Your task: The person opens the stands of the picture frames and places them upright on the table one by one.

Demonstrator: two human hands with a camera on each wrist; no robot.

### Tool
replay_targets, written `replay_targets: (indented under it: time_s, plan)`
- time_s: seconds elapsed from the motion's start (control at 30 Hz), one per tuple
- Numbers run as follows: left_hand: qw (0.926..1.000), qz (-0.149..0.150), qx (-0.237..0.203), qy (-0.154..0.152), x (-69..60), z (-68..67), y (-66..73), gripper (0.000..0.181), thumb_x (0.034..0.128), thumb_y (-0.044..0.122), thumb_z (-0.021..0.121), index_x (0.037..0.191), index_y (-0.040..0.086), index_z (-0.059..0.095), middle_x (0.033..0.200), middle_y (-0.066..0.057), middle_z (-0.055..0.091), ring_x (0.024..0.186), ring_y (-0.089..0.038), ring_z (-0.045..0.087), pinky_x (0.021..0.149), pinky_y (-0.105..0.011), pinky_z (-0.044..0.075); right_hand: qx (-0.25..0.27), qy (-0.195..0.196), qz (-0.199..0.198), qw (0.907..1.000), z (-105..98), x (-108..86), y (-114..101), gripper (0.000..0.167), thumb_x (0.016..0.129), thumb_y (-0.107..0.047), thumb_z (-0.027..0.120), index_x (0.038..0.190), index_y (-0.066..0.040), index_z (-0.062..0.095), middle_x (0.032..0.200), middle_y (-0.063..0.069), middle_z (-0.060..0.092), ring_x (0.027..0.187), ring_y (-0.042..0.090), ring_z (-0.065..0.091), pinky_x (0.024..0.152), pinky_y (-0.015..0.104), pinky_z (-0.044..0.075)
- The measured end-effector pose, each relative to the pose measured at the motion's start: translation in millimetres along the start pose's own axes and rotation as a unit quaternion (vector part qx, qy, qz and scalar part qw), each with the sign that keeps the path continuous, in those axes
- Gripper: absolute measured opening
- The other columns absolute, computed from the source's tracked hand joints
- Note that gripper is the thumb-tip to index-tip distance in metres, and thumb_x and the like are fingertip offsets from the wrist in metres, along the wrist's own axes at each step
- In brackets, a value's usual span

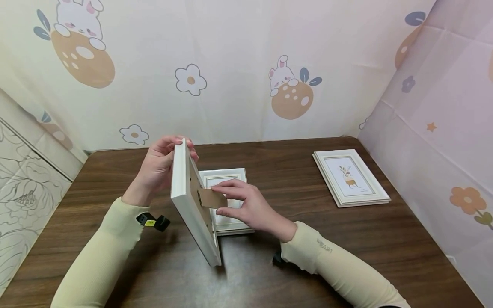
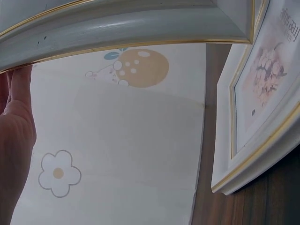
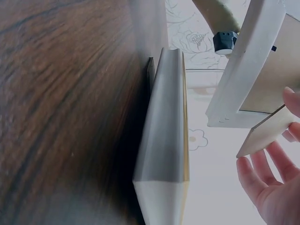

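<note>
The tilted frame [image 1: 193, 220] is gripped atop by the left hand [image 1: 154, 171]; its rightward-jutting back flap [image 1: 214, 199] is pinched by the right hand [image 1: 254, 205].

Left hand [image 1: 155, 167] higher (right [image 1: 252, 204] in pinch)

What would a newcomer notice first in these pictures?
Probably the raised white frame, left of the middle of the table, its top gripped by the left hand while the right hand pinches the brown flap on its back. Next, perhaps, the framed plant picture lying near the table's right edge, and the pale rabbit-patterned cloth hanging behind.
</note>
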State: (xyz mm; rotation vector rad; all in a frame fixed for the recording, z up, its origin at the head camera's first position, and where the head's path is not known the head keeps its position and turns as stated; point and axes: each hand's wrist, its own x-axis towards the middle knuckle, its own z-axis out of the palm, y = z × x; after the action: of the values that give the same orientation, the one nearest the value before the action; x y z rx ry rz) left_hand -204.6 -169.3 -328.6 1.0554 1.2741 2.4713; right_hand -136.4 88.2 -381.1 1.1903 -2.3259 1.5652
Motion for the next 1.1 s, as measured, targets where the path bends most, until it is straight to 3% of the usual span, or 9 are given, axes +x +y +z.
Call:
replay_targets:
  time_s: [0.27, 0.5, 0.7, 1.1]
  plan:
    - [1.0, 0.0, 0.008, 0.001, 1.2, 0.6, -2.8, 0.018, 0.0982, 0.01, 0.058, 0.106, 0.015, 0.073, 0.111, -0.01, 0.065, 0.095, -0.025, 0.069, 0.09, -0.04, 0.054, -0.018, 0.006, 0.002, 0.9998, -7, -1.2, 1, 0.049, 0.081, -0.014, 0.085, 0.127, -0.012, 0.069, 0.123, -0.003, 0.062, 0.112, 0.012, 0.058, 0.087, 0.034, 0.053]
    - [1.0, 0.001, -0.005, -0.005, 2.3, -0.2, -4.6, 0.02, 0.0982, 0.008, 0.056, 0.107, 0.014, 0.073, 0.111, -0.011, 0.065, 0.095, -0.026, 0.069, 0.091, -0.041, 0.054, -0.027, 0.0, 0.008, 0.9996, -12, -2.9, 2, 0.05, 0.081, -0.016, 0.085, 0.127, -0.013, 0.069, 0.122, -0.003, 0.06, 0.11, 0.014, 0.056, 0.082, 0.046, 0.053]
    - [1.0, 0.004, 0.004, -0.003, 1.5, -0.8, -5.0, 0.019, 0.098, 0.009, 0.057, 0.107, 0.014, 0.073, 0.111, -0.011, 0.066, 0.094, -0.026, 0.069, 0.09, -0.041, 0.054, -0.047, -0.005, 0.017, 0.9988, -15, -3.4, -1, 0.049, 0.081, -0.017, 0.084, 0.127, -0.014, 0.07, 0.121, -0.004, 0.059, 0.111, 0.013, 0.054, 0.086, 0.035, 0.051]
    - [0.9996, 0.003, -0.019, -0.022, -2.7, -1.8, -5.5, 0.021, 0.0992, 0.007, 0.054, 0.109, 0.013, 0.072, 0.111, -0.012, 0.065, 0.096, -0.026, 0.069, 0.089, -0.041, 0.054, -0.064, 0.002, -0.011, 0.9979, -19, -4.7, -7, 0.048, 0.078, -0.016, 0.085, 0.124, -0.012, 0.071, 0.117, 0.0, 0.059, 0.109, 0.016, 0.055, 0.086, 0.032, 0.05]
